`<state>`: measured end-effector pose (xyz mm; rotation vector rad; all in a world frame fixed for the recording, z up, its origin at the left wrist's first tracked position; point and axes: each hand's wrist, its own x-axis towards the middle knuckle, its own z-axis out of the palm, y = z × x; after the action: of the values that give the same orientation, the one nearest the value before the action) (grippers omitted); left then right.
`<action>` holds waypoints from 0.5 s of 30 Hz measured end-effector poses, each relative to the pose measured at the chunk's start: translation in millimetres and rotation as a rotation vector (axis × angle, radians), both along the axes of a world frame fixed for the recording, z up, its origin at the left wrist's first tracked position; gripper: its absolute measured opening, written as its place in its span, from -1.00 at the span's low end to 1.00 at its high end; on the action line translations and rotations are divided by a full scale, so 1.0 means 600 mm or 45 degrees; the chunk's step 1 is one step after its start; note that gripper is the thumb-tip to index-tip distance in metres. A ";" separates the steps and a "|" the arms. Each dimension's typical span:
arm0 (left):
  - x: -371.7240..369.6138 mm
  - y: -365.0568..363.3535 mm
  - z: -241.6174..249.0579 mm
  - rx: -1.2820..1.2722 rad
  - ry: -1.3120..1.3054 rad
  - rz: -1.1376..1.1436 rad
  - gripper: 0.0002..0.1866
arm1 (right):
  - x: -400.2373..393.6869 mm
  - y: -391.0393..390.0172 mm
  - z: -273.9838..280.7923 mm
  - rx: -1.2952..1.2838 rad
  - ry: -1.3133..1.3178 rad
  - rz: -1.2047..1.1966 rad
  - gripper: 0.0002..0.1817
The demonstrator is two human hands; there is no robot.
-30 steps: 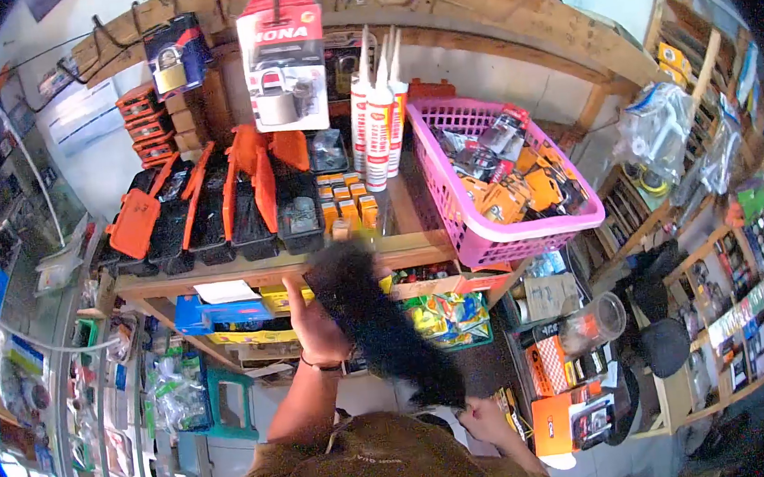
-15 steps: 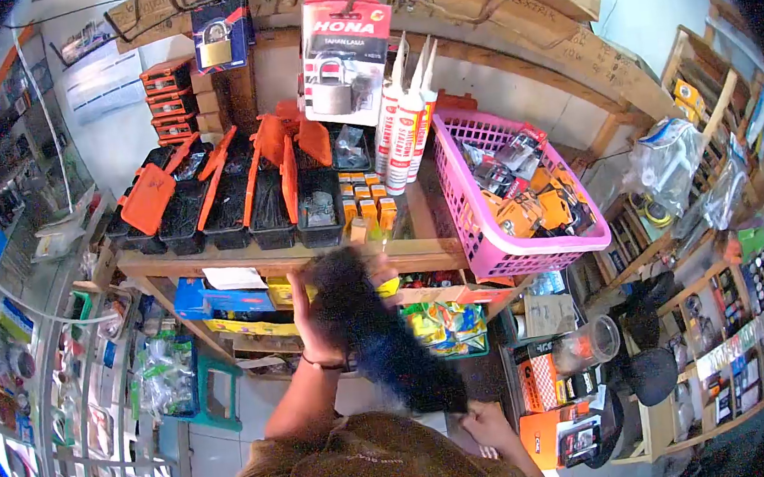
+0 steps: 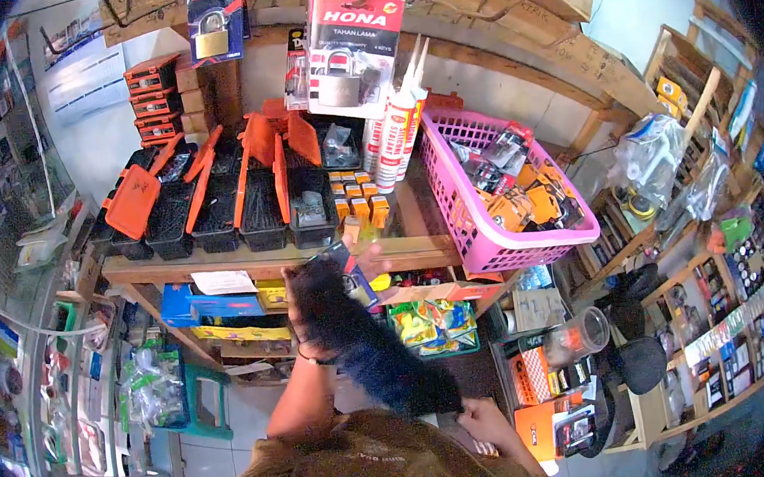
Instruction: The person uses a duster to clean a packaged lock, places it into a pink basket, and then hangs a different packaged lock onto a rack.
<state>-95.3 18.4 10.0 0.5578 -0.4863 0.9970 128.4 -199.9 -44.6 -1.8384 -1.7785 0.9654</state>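
A long, dark, fluffy duster [image 3: 389,357] slants across the space in front of my chest. My right hand [image 3: 484,424] is closed around its lower end, at the right side of my shirt. The duster's upper end lies over my left hand [image 3: 303,324], hiding much of the palm. Between that hand's thumb side and its fingers rests a dark blue carded pack [image 3: 355,282], partly covered by the duster; its contents are hard to make out. A dark band circles my left wrist. Both hands are just in front of the wooden shelf edge [image 3: 283,259].
Black bins with orange lids [image 3: 260,215], sealant tubes [image 3: 397,140] and a pink basket [image 3: 530,250] of packets stand on the shelf. Carded padlocks [image 3: 346,53] hang above. A green stool [image 3: 206,398] is at left, a clear jar [image 3: 584,333] at right.
The duster's upper end has shifted left and slightly down, uncovering the carded pack in my left hand. My right hand stays on the lower end. The whole view has shifted slightly.
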 end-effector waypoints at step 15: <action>-0.021 -0.018 0.007 -0.226 0.075 0.221 -0.23 | -0.007 0.002 -0.004 -0.085 -0.051 -0.029 -0.79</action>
<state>-108.0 7.9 14.0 0.4745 -0.2965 1.1733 124.3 -198.7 -47.1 -1.9276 -1.7642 0.9978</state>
